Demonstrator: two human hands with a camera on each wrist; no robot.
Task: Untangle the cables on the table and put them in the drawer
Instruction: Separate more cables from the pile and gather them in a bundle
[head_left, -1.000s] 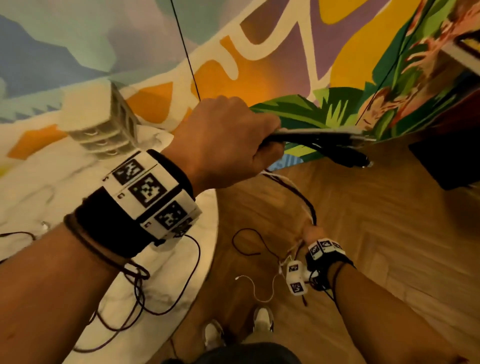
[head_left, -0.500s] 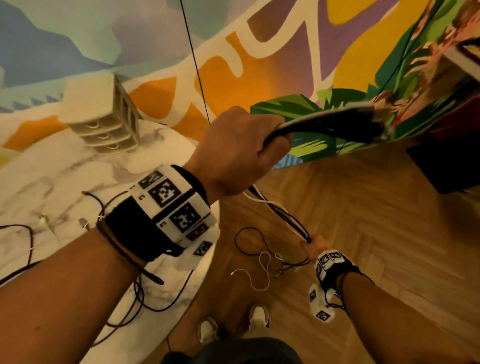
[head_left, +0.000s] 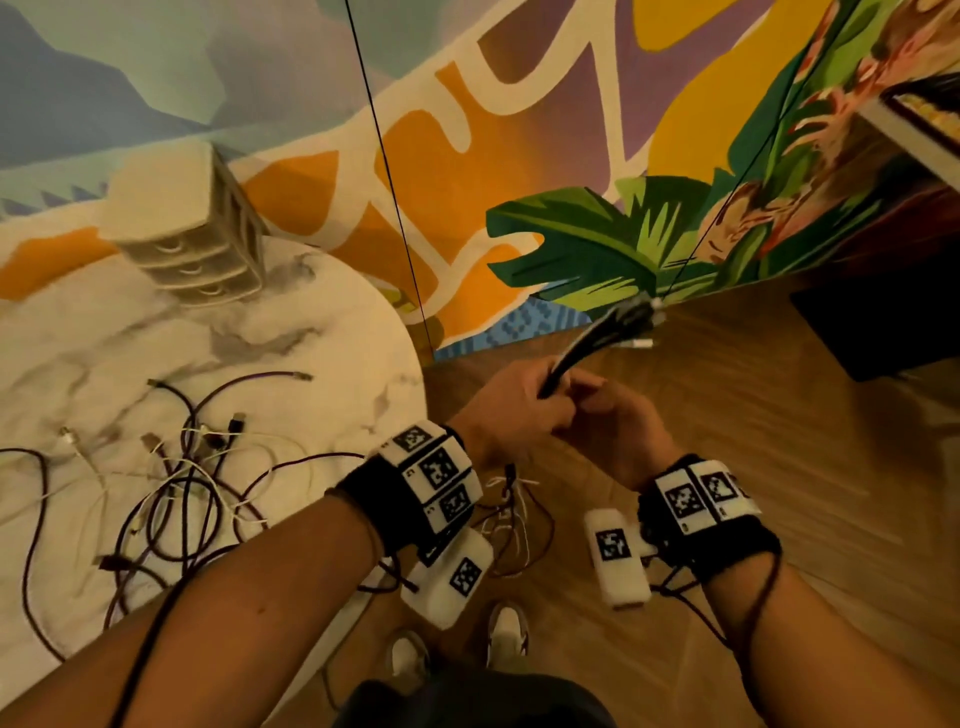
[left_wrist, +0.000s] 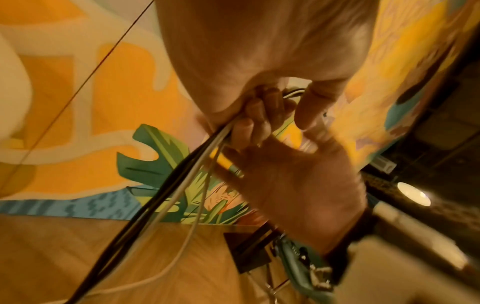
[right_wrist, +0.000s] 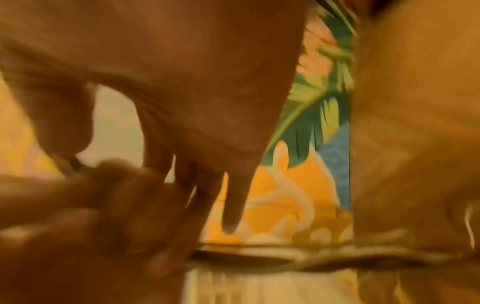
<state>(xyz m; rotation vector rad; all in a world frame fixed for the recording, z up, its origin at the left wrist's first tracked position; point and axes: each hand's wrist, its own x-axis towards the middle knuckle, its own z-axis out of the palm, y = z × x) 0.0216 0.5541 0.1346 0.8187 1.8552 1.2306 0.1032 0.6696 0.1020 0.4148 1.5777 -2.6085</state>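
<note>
My left hand (head_left: 509, 415) is a fist around a bundle of black and white cables (head_left: 597, 332) whose stiff end sticks up and to the right, out past the table edge. In the left wrist view its fingers (left_wrist: 259, 117) curl round the cables (left_wrist: 182, 185), which trail down toward the floor. My right hand (head_left: 618, 426) is pressed against the left fist, thumb and forefinger pinching the bundle. Loose ends (head_left: 511, 514) dangle below my wrists. A tangle of dark and white cables (head_left: 192, 483) lies on the marble table (head_left: 322, 322). The right wrist view is blurred.
A small beige drawer unit (head_left: 192, 234) stands at the back of the table, all drawers closed. A thin black cord (head_left: 389, 171) hangs in front of the painted wall. A dark object (head_left: 883, 322) sits on the wooden floor at right. My shoes (head_left: 509, 629) are below.
My left hand has come down and nearer with the bundle. My right hand has risen from low by the floor up to the left fist.
</note>
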